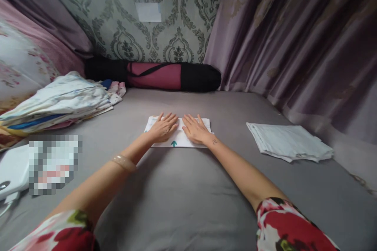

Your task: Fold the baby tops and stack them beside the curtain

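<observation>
a home bedroom: grey-sheeted bed [182, 188], curtains [294, 35], damask wallpaper [165, 27]

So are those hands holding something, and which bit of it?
Nothing is gripped. The left hand and the right hand lie flat, palms down, on top of the folded white cloth on the grey bed.

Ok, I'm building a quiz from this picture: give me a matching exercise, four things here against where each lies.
1 small white cloth
2 pale folded stack
3 heap of fabrics
4 maroon and black roll

A against the patterned wall
B right, near the curtain
C under left hand and right hand
D far left

Pairs: 1-C, 2-B, 3-D, 4-A
</observation>
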`<state>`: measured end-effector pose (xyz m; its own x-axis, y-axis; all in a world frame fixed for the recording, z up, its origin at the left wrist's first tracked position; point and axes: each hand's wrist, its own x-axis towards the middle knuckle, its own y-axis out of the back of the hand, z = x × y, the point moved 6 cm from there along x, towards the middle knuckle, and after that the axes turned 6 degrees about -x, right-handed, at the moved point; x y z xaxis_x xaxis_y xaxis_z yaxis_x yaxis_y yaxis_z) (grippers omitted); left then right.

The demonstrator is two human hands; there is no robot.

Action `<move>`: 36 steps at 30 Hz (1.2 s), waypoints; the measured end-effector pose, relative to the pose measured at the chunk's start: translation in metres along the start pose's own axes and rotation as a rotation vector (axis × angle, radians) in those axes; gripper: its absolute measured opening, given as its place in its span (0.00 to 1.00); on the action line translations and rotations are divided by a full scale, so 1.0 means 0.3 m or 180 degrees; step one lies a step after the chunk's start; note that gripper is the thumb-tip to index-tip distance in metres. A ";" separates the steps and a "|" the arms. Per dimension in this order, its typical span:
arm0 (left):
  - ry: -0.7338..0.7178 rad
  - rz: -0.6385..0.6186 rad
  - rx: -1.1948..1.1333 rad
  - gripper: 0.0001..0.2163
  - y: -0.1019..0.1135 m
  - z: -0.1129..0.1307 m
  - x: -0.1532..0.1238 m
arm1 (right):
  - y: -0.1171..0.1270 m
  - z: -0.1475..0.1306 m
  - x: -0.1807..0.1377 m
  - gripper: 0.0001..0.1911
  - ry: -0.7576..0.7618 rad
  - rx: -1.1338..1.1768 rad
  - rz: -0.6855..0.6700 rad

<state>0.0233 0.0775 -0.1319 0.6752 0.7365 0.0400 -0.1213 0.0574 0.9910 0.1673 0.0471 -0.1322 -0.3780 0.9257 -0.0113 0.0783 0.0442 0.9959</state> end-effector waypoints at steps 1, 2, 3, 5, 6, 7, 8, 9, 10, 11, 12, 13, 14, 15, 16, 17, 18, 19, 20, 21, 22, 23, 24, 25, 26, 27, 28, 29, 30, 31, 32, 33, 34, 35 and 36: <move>0.0023 -0.0056 -0.0080 0.27 -0.017 0.006 0.010 | -0.012 -0.004 0.012 0.32 0.0020 0.0039 -0.0036; 0.0089 -0.0082 -0.0167 0.27 -0.032 0.003 0.018 | -0.021 -0.004 0.021 0.32 0.0026 0.0094 -0.0071; 0.0159 -0.0085 -0.0252 0.27 -0.044 -0.005 0.024 | -0.027 -0.001 0.029 0.31 0.0035 0.0172 -0.0115; 0.0173 -0.0088 -0.0383 0.27 -0.061 -0.028 0.034 | -0.028 0.018 0.043 0.31 0.0063 0.0383 -0.0214; 0.0158 -0.0067 -0.0417 0.26 -0.063 -0.044 0.039 | -0.023 0.036 0.050 0.30 0.0044 0.0485 -0.0227; 0.0176 -0.0028 -0.0430 0.26 -0.061 -0.064 0.044 | -0.013 0.060 0.056 0.30 -0.0015 0.0551 -0.0200; 0.0234 0.0013 -0.0432 0.25 -0.054 -0.090 0.049 | -0.001 0.090 0.062 0.29 -0.0116 0.0564 -0.0135; 0.0329 0.0044 -0.0434 0.24 -0.044 -0.119 0.053 | 0.012 0.124 0.066 0.28 -0.0239 0.0523 -0.0065; 0.0449 0.0049 -0.0439 0.23 -0.032 -0.150 0.057 | 0.022 0.156 0.068 0.26 -0.0346 0.0444 -0.0028; 0.0585 0.0008 -0.0447 0.23 -0.019 -0.181 0.061 | 0.028 0.185 0.070 0.25 -0.0415 0.0345 -0.0051; 0.0720 -0.0090 -0.0458 0.22 -0.007 -0.211 0.063 | 0.031 0.207 0.070 0.24 -0.0439 0.0248 -0.0131; 0.0826 -0.0221 -0.0473 0.22 0.006 -0.237 0.065 | 0.032 0.225 0.070 0.22 -0.0432 0.0168 -0.0244; 0.0896 -0.0365 -0.0497 0.22 0.018 -0.258 0.068 | 0.033 0.237 0.070 0.22 -0.0420 0.0111 -0.0359; 0.0933 -0.0517 -0.0541 0.22 0.029 -0.274 0.070 | 0.037 0.246 0.071 0.21 -0.0415 0.0075 -0.0457; 0.0945 -0.0666 -0.0623 0.23 0.039 -0.286 0.074 | 0.043 0.251 0.073 0.21 -0.0432 0.0065 -0.0533; 0.0931 -0.0798 -0.0754 0.24 0.046 -0.292 0.078 | 0.051 0.254 0.077 0.21 -0.0468 0.0084 -0.0606; 0.0915 -0.0908 -0.0918 0.25 0.050 -0.295 0.083 | 0.060 0.254 0.082 0.21 -0.0505 0.0131 -0.0682; 0.0913 -0.0991 -0.1087 0.27 0.053 -0.296 0.088 | 0.070 0.252 0.088 0.21 -0.0540 0.0192 -0.0759; 0.0927 -0.1057 -0.1233 0.28 0.053 -0.297 0.093 | 0.080 0.248 0.093 0.21 -0.0568 0.0253 -0.0846; 0.0940 -0.1114 -0.1336 0.28 0.051 -0.298 0.098 | 0.090 0.243 0.097 0.20 -0.0582 0.0303 -0.0938; 0.0951 -0.1162 -0.1389 0.28 0.049 -0.299 0.101 | 0.101 0.237 0.099 0.19 -0.0581 0.0338 -0.1013; 0.0967 -0.1200 -0.1396 0.28 0.047 -0.302 0.103 | 0.113 0.233 0.099 0.18 -0.0562 0.0357 -0.1058; 0.0978 -0.1215 -0.1374 0.28 0.047 -0.307 0.103 | 0.126 0.229 0.096 0.16 -0.0525 0.0369 -0.1073; 0.0964 -0.1198 -0.1351 0.28 0.051 -0.311 0.102 | 0.140 0.226 0.092 0.15 -0.0471 0.0388 -0.1056; 0.0918 -0.1151 -0.1354 0.28 0.060 -0.315 0.100 | 0.154 0.225 0.084 0.15 -0.0409 0.0427 -0.1010; 0.0842 -0.1082 -0.1394 0.28 0.074 -0.317 0.097 | 0.169 0.225 0.075 0.15 -0.0345 0.0493 -0.0949; 0.0743 -0.1013 -0.1467 0.27 0.094 -0.317 0.092 | 0.184 0.227 0.063 0.15 -0.0281 0.0585 -0.0888; 0.0642 -0.0948 -0.1559 0.27 0.117 -0.315 0.085 | 0.199 0.229 0.051 0.15 -0.0217 0.0699 -0.0837; 0.0546 -0.0884 -0.1660 0.26 0.146 -0.311 0.078 | 0.216 0.233 0.038 0.15 -0.0166 0.0812 -0.0778; 0.0468 -0.0829 -0.1754 0.26 0.179 -0.304 0.070 | 0.235 0.237 0.025 0.16 -0.0130 0.0911 -0.0709; 0.0401 -0.0791 -0.1825 0.26 0.215 -0.295 0.062 | 0.256 0.242 0.014 0.16 -0.0106 0.0996 -0.0635; 0.0345 -0.0760 -0.1860 0.25 0.253 -0.283 0.055 | 0.280 0.247 0.003 0.16 -0.0090 0.1067 -0.0550; 0.0299 -0.0731 -0.1849 0.25 0.293 -0.269 0.049 | 0.306 0.251 -0.006 0.16 -0.0082 0.1126 -0.0457; 0.0264 -0.0689 -0.1792 0.25 0.334 -0.253 0.044 | 0.335 0.254 -0.015 0.15 -0.0071 0.1180 -0.0365; 0.0252 -0.0602 -0.1692 0.24 0.375 -0.240 0.040 | 0.365 0.256 -0.024 0.15 -0.0052 0.1232 -0.0267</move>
<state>-0.0345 0.1412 -0.0291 0.6667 0.7276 -0.1619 -0.3669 0.5094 0.7784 0.2494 0.0741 -0.0300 -0.3833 0.9187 -0.0958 0.3910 0.2553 0.8843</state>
